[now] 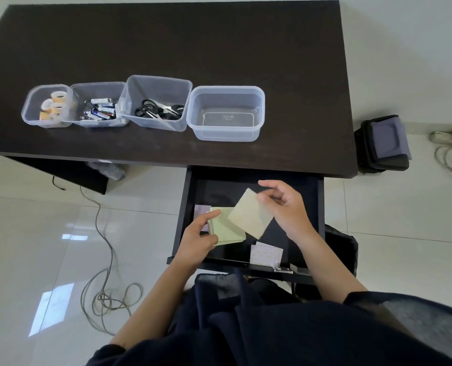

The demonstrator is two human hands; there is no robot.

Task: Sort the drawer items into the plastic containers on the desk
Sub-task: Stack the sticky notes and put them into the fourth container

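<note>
The dark drawer [318,207] is pulled out under the desk's front edge. My left hand [197,237] grips a green sticky-note pad [226,228] over the drawer's left side. My right hand [285,204] pinches a pale yellow sticky-note pad [250,215], tilted and overlapping the green one. A pinkish pad [201,211] peeks out behind my left fingers. A white patterned card [265,256] leans at the drawer's front. On the desk stand several clear containers in a row: tape rolls [49,105], batteries and pens [99,108], scissors [159,109], and an empty one [226,113].
The dark desk [182,46] stretches behind the containers. A metal clip [281,269] rests on the drawer's front lip. A black bag [384,142] stands on the floor to the right, with cables [450,154] beyond it. More cable [106,294] coils on the tiled floor to the left.
</note>
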